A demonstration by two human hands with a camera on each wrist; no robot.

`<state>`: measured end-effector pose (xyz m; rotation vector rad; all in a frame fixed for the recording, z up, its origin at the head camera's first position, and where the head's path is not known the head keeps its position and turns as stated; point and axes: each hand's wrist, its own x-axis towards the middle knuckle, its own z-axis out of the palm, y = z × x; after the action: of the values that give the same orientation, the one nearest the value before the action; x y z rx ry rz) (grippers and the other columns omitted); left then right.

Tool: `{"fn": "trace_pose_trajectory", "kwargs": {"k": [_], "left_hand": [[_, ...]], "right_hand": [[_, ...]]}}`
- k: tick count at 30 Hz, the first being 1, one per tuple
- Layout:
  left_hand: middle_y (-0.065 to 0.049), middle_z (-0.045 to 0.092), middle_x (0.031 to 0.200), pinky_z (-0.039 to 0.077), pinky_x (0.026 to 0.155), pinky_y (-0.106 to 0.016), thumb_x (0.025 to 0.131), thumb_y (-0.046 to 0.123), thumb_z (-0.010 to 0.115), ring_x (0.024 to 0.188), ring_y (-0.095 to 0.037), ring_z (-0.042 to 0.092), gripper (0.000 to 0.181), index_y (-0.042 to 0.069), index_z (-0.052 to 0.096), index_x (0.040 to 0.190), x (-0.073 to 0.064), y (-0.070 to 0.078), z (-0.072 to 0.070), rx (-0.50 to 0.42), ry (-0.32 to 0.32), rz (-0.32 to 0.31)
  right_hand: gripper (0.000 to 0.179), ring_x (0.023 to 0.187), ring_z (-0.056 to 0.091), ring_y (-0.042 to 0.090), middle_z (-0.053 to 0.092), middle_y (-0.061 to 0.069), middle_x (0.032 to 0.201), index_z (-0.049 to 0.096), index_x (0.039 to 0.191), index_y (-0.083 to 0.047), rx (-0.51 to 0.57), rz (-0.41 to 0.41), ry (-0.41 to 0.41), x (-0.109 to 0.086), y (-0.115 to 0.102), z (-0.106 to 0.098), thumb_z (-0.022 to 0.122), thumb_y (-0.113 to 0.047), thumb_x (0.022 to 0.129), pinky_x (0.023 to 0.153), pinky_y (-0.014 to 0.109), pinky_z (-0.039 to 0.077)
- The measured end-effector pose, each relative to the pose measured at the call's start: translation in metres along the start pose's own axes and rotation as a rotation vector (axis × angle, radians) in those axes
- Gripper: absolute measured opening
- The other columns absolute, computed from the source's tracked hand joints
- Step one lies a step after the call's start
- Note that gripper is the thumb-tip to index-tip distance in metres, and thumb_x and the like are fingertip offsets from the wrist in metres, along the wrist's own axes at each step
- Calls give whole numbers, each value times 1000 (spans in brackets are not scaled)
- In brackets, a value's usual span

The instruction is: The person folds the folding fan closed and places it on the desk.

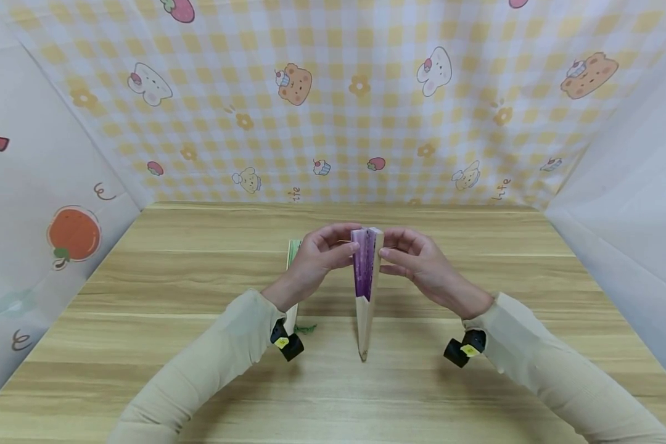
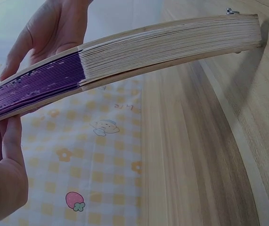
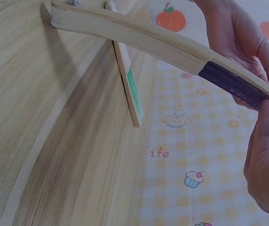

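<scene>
A purple folding fan with pale wooden ribs stands nearly upright over the table, rivet end down and slightly spread at the top. My left hand pinches its upper left edge between thumb and fingers. On the opposite side, my right hand pinches the upper right guard. The left wrist view shows the fan's folded purple leaf and stacked ribs edge-on. Behind my left hand lies a green folding fan, partly hidden in the head view, with a green tassel by its lower end.
The wood-grain table reaches back to a yellow checked cloth with cartoon prints. White sheets hang at both sides. Each wrist wears a small black camera.
</scene>
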<state>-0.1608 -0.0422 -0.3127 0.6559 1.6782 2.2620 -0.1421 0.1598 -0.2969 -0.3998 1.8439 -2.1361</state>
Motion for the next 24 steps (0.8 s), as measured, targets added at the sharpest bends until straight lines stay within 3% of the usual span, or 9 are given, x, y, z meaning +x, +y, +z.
{"fn": "trace_pose_trajectory", "kwargs": {"k": [9,13,24], "left_hand": [[-8,54,103,46,86,-40,87,-1,51,91,-17,55,33,-5,47,119,0,-1,0,1,-8,4],[-7,54,103,46,86,-40,87,0,52,91,-17,55,33,-3,48,119,-1,-1,1,3,-9,5],[-8,54,101,47,86,-40,87,-3,50,89,-16,55,33,-6,47,120,-1,0,1,2,12,-5]], "right_hand": [[42,93,55,15,55,5,104,42,122,2,-11,-14,-80,1,4,-3,58,-8,85,83,35,49],[35,91,56,14,56,5,102,47,118,-1,2,-48,-108,1,6,-4,58,-9,85,80,33,50],[25,90,56,16,56,6,100,50,111,-5,12,-26,-92,0,6,-1,53,0,86,79,34,51]]}}
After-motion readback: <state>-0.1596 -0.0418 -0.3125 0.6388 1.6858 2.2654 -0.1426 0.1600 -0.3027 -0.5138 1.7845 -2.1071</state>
